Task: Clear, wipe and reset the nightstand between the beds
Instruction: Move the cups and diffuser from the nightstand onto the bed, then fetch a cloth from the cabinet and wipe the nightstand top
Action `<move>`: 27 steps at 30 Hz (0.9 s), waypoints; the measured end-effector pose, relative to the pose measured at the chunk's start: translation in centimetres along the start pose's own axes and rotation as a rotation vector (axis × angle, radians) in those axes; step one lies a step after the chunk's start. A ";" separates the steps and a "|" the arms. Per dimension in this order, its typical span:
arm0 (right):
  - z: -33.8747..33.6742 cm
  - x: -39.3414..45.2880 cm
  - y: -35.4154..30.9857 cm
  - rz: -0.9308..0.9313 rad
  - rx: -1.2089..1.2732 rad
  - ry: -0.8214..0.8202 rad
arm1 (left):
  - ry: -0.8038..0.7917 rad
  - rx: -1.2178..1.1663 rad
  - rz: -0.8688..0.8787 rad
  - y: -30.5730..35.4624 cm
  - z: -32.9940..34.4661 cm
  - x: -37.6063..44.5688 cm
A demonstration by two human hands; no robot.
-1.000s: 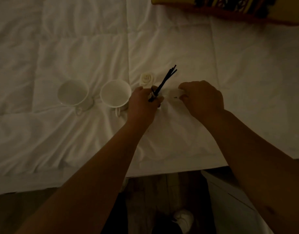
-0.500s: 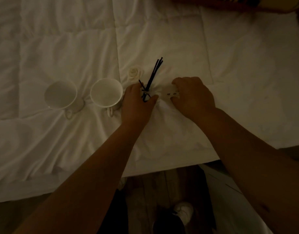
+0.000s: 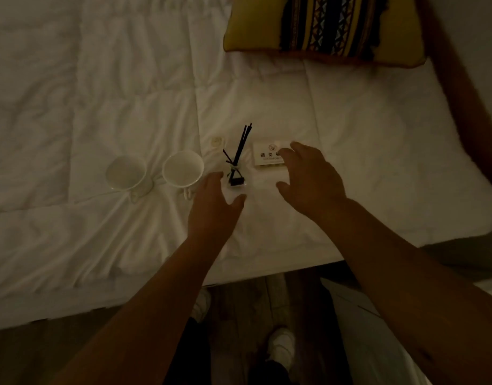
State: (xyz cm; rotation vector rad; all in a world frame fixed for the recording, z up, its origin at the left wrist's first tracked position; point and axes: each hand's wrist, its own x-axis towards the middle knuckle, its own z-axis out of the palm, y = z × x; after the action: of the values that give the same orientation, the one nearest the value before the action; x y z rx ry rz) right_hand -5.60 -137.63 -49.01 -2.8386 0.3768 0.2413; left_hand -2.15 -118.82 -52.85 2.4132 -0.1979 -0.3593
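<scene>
A small reed diffuser [image 3: 236, 173] with black sticks stands upright on the white bedcover [image 3: 100, 107]. My left hand [image 3: 214, 207] hovers just in front of it, fingers spread, holding nothing. To the right lies a small white sign card [image 3: 267, 155] with printed characters. My right hand [image 3: 311, 179] hovers over its right end, fingers relaxed, and hides part of it. Two white mugs [image 3: 126, 173] [image 3: 183, 169] stand left of the diffuser. A small white rose-shaped item [image 3: 217, 141] lies behind them.
A yellow patterned cushion [image 3: 322, 26] lies at the far end of the bed. The bed edge runs across the lower view, with dark wooden floor [image 3: 44, 357] and my white shoes [image 3: 281, 345] below. A white furniture corner [image 3: 378, 343] sits at lower right.
My left hand has let go of the diffuser and my right hand has let go of the sign card. Both hands have drawn back and opened.
</scene>
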 end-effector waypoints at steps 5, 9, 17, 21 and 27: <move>-4.6 -3.5 -2.6 -0.090 -0.016 -0.002 | 0.096 0.162 0.072 2.0 -6.3 -4.3; -9.0 -6.5 -6.6 -0.186 -0.026 0.022 | 0.203 0.286 0.110 3.7 -12.7 -8.0; -17.5 -13.3 -19.2 -0.444 -0.078 0.026 | 0.315 0.417 0.022 5.2 -28.6 -18.6; -20.9 -17.2 -26.5 -0.564 -0.074 0.034 | 0.369 0.480 -0.048 4.6 -36.2 -24.0; -23.8 -23.4 -39.9 -0.805 -0.061 0.040 | 0.500 0.583 -0.218 0.0 -46.9 -33.3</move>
State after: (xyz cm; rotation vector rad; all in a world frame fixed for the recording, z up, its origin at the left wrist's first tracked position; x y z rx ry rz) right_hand -13.80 -101.83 -12.23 -2.7888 -0.7698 0.0268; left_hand -19.41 -82.45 -11.79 3.0154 0.2187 0.2555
